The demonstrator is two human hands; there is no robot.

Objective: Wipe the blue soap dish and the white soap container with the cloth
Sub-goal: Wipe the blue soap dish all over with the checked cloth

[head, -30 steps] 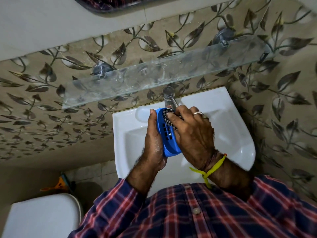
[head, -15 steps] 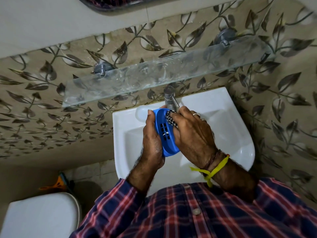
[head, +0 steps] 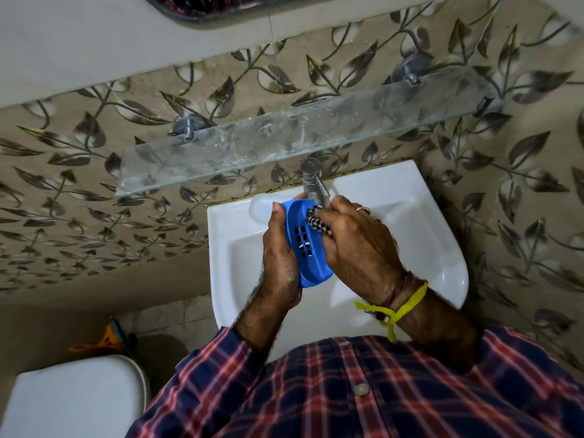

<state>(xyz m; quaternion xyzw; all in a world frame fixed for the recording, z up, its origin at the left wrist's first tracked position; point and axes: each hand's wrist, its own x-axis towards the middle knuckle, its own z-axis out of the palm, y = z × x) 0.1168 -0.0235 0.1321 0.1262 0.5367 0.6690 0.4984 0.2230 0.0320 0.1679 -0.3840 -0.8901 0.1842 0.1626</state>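
- Head view: holding the blue soap dish (head: 311, 248) on edge above the white sink (head: 410, 216), just in front of the tap (head: 311, 181).
- Gripping the dish's back with the left hand (head: 279, 263), fingers curled round it, thumb lying along the rim.
- Pressing a black-and-white checked cloth (head: 316, 221) into the dish's upper hollow with the right hand (head: 357, 248), fingers bunched round the cloth.
- Hanging above the sink: a glass shelf (head: 284, 143).

Head camera looks steeply down, close above the sink (head: 436, 248).
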